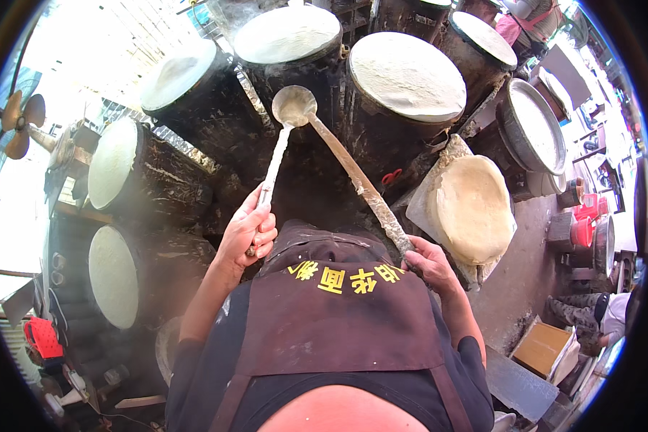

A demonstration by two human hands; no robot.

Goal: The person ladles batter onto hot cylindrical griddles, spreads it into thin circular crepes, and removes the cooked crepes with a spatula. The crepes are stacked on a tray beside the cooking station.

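Observation:
My left hand is closed around a short stick thickly coated with white paste. Its far end meets the rim of a round metal ladle bowl. The ladle's long, flat handle, smeared with paste toward its near end, runs down to my right hand, which grips it. Both tools are raised in front of my dark apron. Beyond the bowl stand dark drums with white, powdery-looking tops, including one at the upper middle and one right of it.
More white-topped drums stand on the left and upper right. A pale, dough-like mound lies to my right. A fan is at far left, a wooden box at lower right. Other people are at the right edge and upper right.

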